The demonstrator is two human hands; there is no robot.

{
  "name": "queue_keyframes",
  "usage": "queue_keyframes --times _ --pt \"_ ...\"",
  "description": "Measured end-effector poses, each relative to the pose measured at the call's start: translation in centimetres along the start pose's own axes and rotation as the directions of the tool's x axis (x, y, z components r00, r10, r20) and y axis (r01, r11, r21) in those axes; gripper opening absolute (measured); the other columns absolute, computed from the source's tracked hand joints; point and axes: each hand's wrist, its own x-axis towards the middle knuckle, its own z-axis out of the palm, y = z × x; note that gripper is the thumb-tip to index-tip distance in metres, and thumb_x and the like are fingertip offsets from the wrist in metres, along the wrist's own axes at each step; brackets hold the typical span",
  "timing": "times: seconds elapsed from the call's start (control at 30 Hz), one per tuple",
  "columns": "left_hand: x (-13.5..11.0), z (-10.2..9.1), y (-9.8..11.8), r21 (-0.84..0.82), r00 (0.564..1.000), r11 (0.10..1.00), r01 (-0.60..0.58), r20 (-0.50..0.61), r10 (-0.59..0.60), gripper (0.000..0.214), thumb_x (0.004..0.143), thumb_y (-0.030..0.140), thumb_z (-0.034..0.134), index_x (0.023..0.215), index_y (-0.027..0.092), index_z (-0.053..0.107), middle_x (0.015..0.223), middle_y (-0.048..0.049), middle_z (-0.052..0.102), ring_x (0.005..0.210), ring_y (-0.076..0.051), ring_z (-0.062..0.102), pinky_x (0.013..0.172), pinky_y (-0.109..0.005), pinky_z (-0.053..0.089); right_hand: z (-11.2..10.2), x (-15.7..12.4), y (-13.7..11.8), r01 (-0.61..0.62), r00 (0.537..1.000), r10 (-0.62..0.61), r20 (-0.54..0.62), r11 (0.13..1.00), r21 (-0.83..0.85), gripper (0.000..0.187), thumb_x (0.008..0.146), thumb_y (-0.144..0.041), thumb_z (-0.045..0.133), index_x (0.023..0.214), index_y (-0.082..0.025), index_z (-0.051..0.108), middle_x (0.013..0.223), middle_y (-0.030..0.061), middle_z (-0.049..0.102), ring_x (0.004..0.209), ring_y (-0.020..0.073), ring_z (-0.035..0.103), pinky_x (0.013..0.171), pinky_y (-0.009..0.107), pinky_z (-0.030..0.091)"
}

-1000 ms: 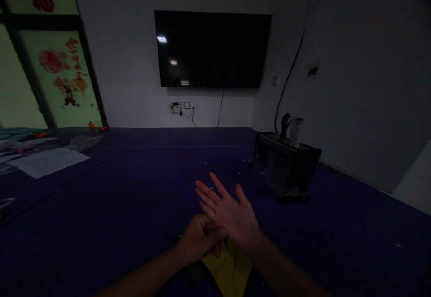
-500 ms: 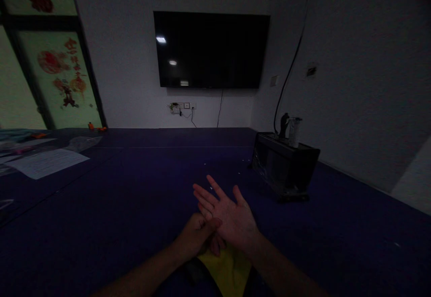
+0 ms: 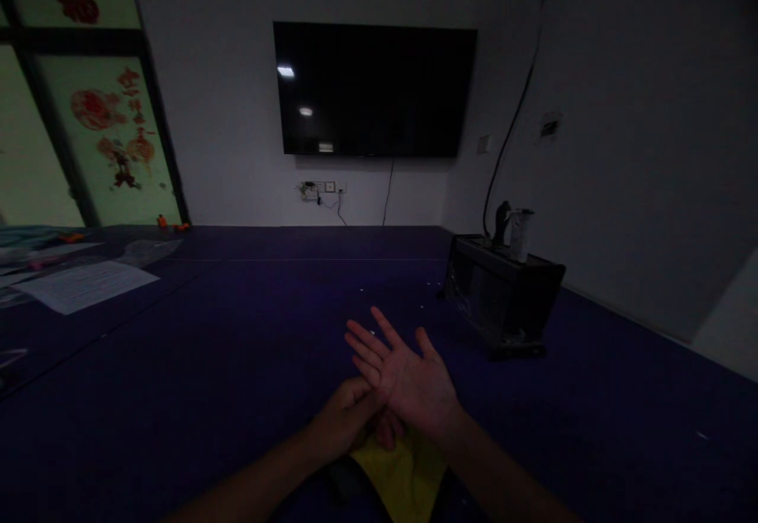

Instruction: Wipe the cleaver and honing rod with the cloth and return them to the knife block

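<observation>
My right hand (image 3: 403, 373) is held palm up over the dark blue surface (image 3: 237, 349), fingers stretched out and apart, nothing in it. My left hand (image 3: 347, 420) is curled beneath it, its fingers pressed against the lower edge of the right palm. Whether the left hand holds anything is hidden. A yellow piece of cloth or garment (image 3: 403, 475) shows just below both hands. The room is dim.
A black box-like device (image 3: 503, 294) with a white bottle (image 3: 521, 232) on top stands to the right. Papers (image 3: 83, 282) and small items lie at the far left. A dark wall screen (image 3: 373, 88) hangs ahead, sockets and cables below it.
Both hands stay almost where they were; the left hand's fingers shift slightly along the edge of the right palm.
</observation>
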Motion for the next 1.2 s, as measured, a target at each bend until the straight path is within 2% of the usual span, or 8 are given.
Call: queue_keyframes --times 0.2,0.33,0.43,0.6,0.73,0.87,1.2 --pt "-0.1 0.3 0.1 0.051 0.999 0.998 -0.031 -0.02 0.032 0.061 0.068 0.073 0.052 0.069 0.012 0.061 0.053 -0.004 0.061 0.046 -0.012 0.054 0.05 -0.022 0.038 0.4 -0.1 -0.1 0.005 1.0 -0.004 -0.03 0.999 0.032 0.06 0.089 -0.06 0.018 0.136 -0.027 0.036 0.135 0.0118 0.048 0.122 0.0199 0.046 0.099 0.039 0.031" --pt "0.1 0.3 -0.4 0.091 0.997 0.995 -0.033 -0.062 0.038 0.067 0.069 0.076 0.045 0.056 0.012 0.061 0.049 -0.0046 0.058 0.042 -0.012 0.051 0.047 -0.022 0.036 1.3 -0.1 0.3 0.017 0.997 -0.013 -0.073 0.998 0.059 0.066 0.087 -0.064 0.016 0.135 -0.024 0.04 0.132 0.0127 0.051 0.119 0.018 0.049 0.097 0.034 0.034" --pt "0.3 0.2 -1.1 0.078 0.992 0.997 -0.013 -0.121 0.022 0.068 0.07 0.075 0.044 0.048 0.013 0.058 0.043 -0.0043 0.055 0.039 -0.011 0.048 0.044 -0.023 0.034 1.8 -0.1 0.9 0.036 0.994 -0.033 -0.104 0.999 0.026 0.067 0.088 -0.063 0.015 0.133 -0.022 0.043 0.132 0.0124 0.051 0.112 0.0157 0.053 0.093 0.03 0.037" --pt "0.6 0.0 -1.8 0.04 0.98 0.999 0.034 -0.198 -0.026 0.067 0.068 0.075 0.046 0.042 0.014 0.055 0.039 -0.004 0.053 0.035 -0.01 0.046 0.042 -0.022 0.032 2.0 -0.1 1.7 0.038 0.996 -0.043 -0.076 0.997 -0.061 0.071 0.086 -0.066 0.018 0.129 -0.02 0.049 0.133 0.0121 0.051 0.113 0.0155 0.05 0.094 0.027 0.036" --pt "0.6 -0.2 -1.7 0.007 0.99 1.0 0.02 -0.142 -0.019 0.066 0.068 0.075 0.047 0.047 0.013 0.057 0.042 -0.0047 0.056 0.038 -0.011 0.049 0.043 -0.022 0.034 1.6 0.0 1.2 0.044 0.993 -0.042 -0.112 0.999 0.008 0.064 0.087 -0.063 0.02 0.132 -0.024 0.045 0.132 0.0116 0.052 0.107 0.0152 0.054 0.089 0.029 0.039" --pt "0.7 -0.4 -1.4 -0.004 0.997 1.0 -0.007 -0.072 0.007 0.066 0.07 0.073 0.048 0.058 0.01 0.062 0.048 -0.0058 0.059 0.042 -0.013 0.052 0.046 -0.023 0.037 1.3 0.1 0.5 0.042 0.989 -0.028 -0.143 0.995 0.093 0.062 0.088 -0.061 0.016 0.131 -0.026 0.043 0.13 0.0118 0.053 0.113 0.016 0.052 0.089 0.032 0.039" --pt "0.1 0.2 0.1 -0.003 0.998 0.998 -0.06 0.005 0.06 0.062 0.072 0.071 0.049 0.066 0.011 0.062 0.057 -0.0054 0.061 0.052 -0.014 0.057 0.054 -0.023 0.041 1.2 -0.1 0.1 0.041 0.986 -0.02 -0.168 0.991 0.127 0.06 0.088 -0.058 0.015 0.132 -0.026 0.041 0.132 0.0118 0.051 0.116 0.0175 0.05 0.088 0.034 0.04"
